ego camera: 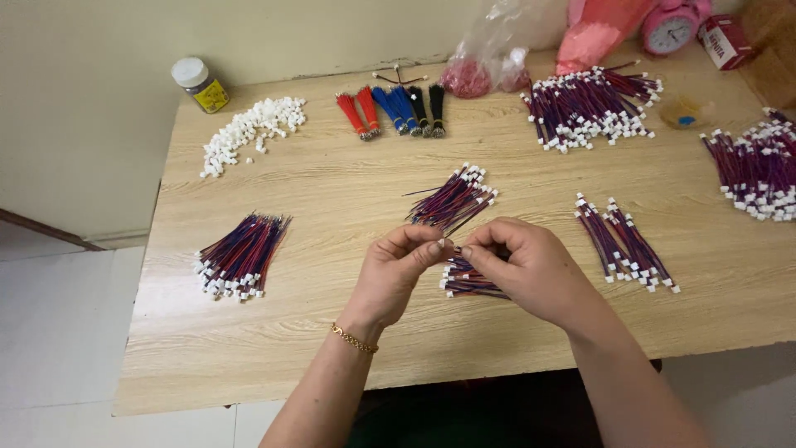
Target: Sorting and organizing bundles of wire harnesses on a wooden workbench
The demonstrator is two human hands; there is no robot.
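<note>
My left hand [398,270] and my right hand [522,265] meet fingertip to fingertip over the middle of the wooden table [332,332]. Both pinch a small wire piece between them; it is mostly hidden by the fingers. A bundle of red-and-blue wires with white connectors [454,199] lies just beyond my hands. A smaller bundle [464,282] lies under my right hand. My left wrist wears a gold bracelet.
More wire bundles lie at the left [240,257], right [626,245], far right [759,170] and back [589,108]. Loose white connectors [249,129], a jar [199,83], coloured wire tassels [394,108], plastic bags [497,50], a pink clock [672,25].
</note>
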